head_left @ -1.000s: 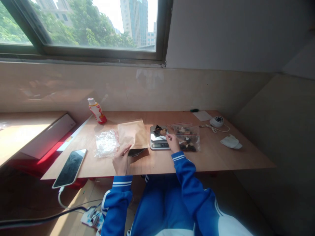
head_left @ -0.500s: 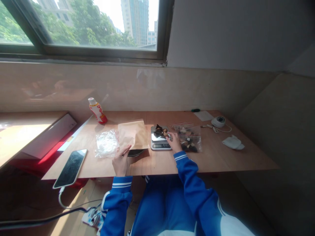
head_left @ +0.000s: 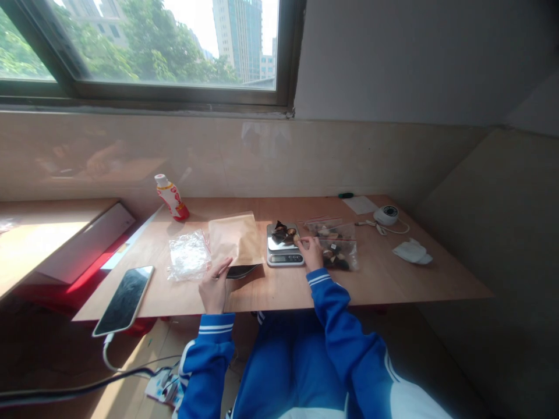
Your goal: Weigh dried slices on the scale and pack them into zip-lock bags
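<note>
My left hand (head_left: 213,287) is closed on the near edge of a brown kraft paper bag (head_left: 236,238), whose mouth gapes toward me and shows a dark inside. A small kitchen scale (head_left: 285,260) stands to the right of the bag. On its metal plate lies a little heap of dark and tan dried pieces (head_left: 280,234), too small to name. At the plate's right edge, my right hand (head_left: 311,254) has its fingertips pinched around a small pale dried piece (head_left: 296,239).
Clear zip bags (head_left: 338,254) of similar dried pieces lie right of the scale. An empty-looking clear plastic bag (head_left: 189,255), a phone (head_left: 123,299) on a cable and a drink bottle (head_left: 172,199) are at left. A white camera (head_left: 386,216) and crumpled white tissue (head_left: 411,252) sit at right.
My right hand has shifted very slightly with its fingertips at the heap's right edge. The left hand keeps its hold on the paper bag. The whole view has moved a little.
</note>
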Available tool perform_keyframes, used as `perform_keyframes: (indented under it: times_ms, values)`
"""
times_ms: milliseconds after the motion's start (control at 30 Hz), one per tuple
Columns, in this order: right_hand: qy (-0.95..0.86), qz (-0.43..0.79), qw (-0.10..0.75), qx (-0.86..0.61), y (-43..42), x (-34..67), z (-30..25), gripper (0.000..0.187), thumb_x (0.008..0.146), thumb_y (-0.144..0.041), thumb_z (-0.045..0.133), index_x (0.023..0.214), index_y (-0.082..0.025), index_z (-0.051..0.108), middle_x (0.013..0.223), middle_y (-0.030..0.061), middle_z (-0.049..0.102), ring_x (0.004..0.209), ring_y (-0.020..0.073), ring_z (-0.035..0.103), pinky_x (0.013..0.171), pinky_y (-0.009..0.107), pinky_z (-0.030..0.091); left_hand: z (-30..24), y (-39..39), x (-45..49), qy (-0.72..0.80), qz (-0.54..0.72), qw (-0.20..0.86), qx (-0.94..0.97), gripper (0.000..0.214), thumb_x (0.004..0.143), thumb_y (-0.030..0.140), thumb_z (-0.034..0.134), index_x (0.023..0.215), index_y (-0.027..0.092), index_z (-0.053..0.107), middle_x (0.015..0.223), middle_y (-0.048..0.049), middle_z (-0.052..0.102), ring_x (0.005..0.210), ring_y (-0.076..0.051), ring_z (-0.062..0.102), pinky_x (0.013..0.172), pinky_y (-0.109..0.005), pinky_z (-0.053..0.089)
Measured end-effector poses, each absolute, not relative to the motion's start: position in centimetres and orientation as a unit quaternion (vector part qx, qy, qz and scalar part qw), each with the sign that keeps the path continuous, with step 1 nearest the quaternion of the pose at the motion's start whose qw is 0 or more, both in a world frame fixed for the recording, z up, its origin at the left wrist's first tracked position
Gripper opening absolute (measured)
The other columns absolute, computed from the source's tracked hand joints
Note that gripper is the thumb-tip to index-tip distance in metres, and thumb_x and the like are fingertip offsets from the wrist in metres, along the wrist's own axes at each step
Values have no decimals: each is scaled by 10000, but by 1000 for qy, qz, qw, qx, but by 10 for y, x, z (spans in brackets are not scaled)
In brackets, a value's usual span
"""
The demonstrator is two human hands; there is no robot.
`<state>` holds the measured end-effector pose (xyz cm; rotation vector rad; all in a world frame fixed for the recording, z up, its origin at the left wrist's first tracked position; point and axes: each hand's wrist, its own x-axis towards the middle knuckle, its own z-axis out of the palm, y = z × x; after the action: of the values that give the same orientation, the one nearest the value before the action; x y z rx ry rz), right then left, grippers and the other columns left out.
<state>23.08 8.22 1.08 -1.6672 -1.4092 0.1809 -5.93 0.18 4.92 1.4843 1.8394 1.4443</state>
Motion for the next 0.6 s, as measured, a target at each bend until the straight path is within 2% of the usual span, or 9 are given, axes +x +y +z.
perform_keyframes:
  times_ms: [200, 333, 500, 600]
  values:
    - [-588, 83, 429, -681, 81, 229, 10, 310, 798, -446, 502, 877, -179, 637, 910, 88, 545, 809, 219, 569, 725, 343, 473, 50, 2, -59, 658, 504, 182, 528, 205, 788, 278, 579, 948, 297, 705, 1039, 28, 698, 1061, -208, 606, 917, -338, 471]
    - [-593, 82, 418, -683, 78, 227, 12, 300, 790, -415, 525, 931, -172, 630, 947, 103, 549, 879, 249, 570, 772, 382, 473, 51, 1, -59, 661, 501, 180, 529, 208, 787, 276, 579, 952, 293, 704, 1038, 26, 698, 1057, -207, 608, 914, -334, 471]
    - [-587, 58, 517, -621, 60, 217, 36, 260, 847, -334, 464, 988, -159, 596, 985, 112, 550, 911, 219, 556, 802, 366, 476, 52, 0, -58, 660, 504, 179, 528, 201, 790, 281, 577, 944, 292, 706, 1031, 27, 701, 1046, -202, 614, 917, -334, 467]
    - [-645, 122, 537, -531, 34, 196, 56, 217, 881, -243, 402, 941, -178, 600, 932, 80, 579, 856, 183, 570, 762, 322, 492, 54, 0, -55, 663, 501, 172, 529, 201, 794, 287, 574, 947, 297, 705, 1025, 30, 703, 1041, -204, 616, 907, -332, 470]
